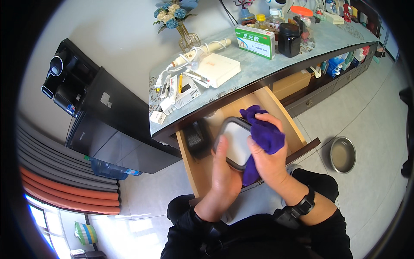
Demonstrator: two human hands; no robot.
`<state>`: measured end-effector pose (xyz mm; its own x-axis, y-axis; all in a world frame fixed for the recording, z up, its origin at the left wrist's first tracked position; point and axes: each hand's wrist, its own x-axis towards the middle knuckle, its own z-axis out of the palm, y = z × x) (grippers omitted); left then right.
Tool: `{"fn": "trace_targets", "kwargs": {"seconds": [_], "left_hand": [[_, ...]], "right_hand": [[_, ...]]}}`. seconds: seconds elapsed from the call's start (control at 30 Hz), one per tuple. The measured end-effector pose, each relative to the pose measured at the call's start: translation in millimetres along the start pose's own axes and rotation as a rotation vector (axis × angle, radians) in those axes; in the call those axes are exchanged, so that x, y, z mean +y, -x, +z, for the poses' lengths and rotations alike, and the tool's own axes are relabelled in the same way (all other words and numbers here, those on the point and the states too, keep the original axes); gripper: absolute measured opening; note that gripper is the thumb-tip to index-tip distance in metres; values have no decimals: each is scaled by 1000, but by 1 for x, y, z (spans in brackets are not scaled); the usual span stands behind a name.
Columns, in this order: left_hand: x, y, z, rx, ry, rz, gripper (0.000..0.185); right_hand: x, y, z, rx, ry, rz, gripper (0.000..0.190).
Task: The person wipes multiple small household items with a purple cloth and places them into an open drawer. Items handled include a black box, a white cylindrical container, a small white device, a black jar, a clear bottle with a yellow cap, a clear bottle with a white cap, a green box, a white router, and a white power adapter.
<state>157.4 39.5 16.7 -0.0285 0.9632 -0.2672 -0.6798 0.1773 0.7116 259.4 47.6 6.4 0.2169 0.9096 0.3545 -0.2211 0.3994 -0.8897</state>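
Note:
Over an open wooden drawer (190, 174), my left hand (224, 176) grips the left side of a shallow rounded-square object (237, 145) with a dark grey rim and a whitish middle; what it is I cannot tell. In my right hand (270, 155) is a bunched purple cloth (266, 134), pressed against the object's right edge. Part of the cloth hangs below that edge. Inside the drawer, to the left of the object, lies a black container (195, 137). My hands and the object hide much of the drawer's inside.
The cabinet top (223, 94) holds a power strip (200, 53), a white box (216, 69), a green-and-white carton (255, 42), a black jar (288, 39) and a flower vase (189, 40). A metal bowl (343, 155) sits on the floor at right. At left stand a black water dispenser (113, 119) and rolled mats (71, 181).

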Motion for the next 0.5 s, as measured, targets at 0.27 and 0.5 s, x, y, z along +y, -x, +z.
{"fn": "trace_targets", "kwargs": {"seconds": [0.27, 0.5], "left_hand": [[-9, 5, 14, -34, 23, -59, 57], [-15, 12, 5, -123, 106, -232, 59]], "right_hand": [[3, -14, 3, 49, 299, -322, 59], [-5, -37, -22, 24, 239, -222, 32]]}}
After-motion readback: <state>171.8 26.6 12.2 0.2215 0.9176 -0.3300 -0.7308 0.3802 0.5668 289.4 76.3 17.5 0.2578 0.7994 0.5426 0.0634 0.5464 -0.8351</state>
